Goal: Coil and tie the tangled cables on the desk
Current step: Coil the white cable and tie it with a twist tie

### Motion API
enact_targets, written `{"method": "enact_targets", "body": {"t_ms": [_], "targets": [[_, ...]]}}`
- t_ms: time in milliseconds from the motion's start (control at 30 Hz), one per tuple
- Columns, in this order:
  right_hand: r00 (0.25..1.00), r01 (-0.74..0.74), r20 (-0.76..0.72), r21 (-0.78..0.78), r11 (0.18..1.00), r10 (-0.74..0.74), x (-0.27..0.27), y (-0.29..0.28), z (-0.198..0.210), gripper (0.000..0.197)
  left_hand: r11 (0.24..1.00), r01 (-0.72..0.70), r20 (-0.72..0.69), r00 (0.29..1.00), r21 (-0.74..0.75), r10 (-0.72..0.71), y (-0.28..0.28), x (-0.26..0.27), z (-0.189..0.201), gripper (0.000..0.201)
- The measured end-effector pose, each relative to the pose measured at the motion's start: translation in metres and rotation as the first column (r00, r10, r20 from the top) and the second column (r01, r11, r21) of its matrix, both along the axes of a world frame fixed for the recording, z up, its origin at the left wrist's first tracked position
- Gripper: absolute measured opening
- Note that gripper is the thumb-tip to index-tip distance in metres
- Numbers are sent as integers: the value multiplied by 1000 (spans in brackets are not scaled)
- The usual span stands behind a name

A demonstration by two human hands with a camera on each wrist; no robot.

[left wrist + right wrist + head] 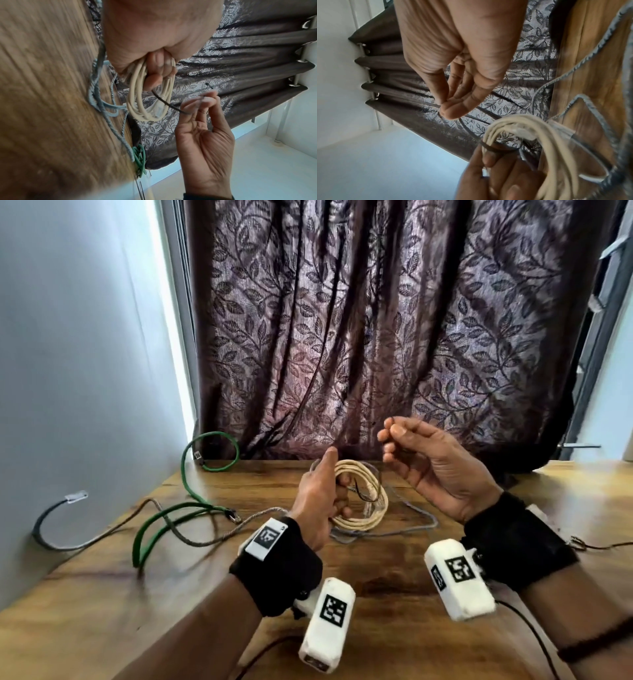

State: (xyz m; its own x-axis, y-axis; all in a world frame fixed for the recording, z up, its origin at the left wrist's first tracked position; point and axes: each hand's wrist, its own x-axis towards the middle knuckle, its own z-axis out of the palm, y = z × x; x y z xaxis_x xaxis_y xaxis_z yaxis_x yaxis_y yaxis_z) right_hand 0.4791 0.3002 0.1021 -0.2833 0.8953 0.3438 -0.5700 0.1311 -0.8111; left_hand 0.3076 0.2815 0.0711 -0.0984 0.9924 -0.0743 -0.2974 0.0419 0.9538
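On the desk (394, 580) the green cable (150, 529) lies loose at the left. The left hand (320, 501) grips the cream coil (368, 501) above the desk; if this grip relaxes, the loops can spring open. The right hand (431, 463) pinches the thin black tie (164, 101), which can slip out.

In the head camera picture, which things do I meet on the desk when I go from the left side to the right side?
Black cable → green cable → left hand → cream cable coil → right hand, which pinches a thin black tie.
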Motion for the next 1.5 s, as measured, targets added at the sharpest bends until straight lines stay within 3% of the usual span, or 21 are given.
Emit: {"method": "enact_targets", "body": {"t_ms": [200,400,567,633,867,1167,1500], "targets": [[994,-24,108,83,996,15,1,4,-9,14,999,43,12,999,-13,-43,-2,4,0,42],[889,101,385,362,927,-247,5,5,-11,18,1000,-7,36,999,16,6,-4,3,1,48],[920,2,363,379,925,-150,10,3,-10,28,995,-73,59,996,60,69,-3,1,1,55],[920,-4,359,404,915,-155,10,2,-9,20,994,-85,93,993,61,80,-1,0,2,56],[789,-58,570,441,896,-229,7,8,-16,16,995,-71,151,987,77,59,-3,1,7,57],[823,12,452,592,806,-344,-1,11,-20,11,998,17,166,986,55,-26,-4,2,4,54],[784,27,496,574,819,-374,-2,8,-18,9,999,36,203,978,26,-40,-4,2,2,58]]}}
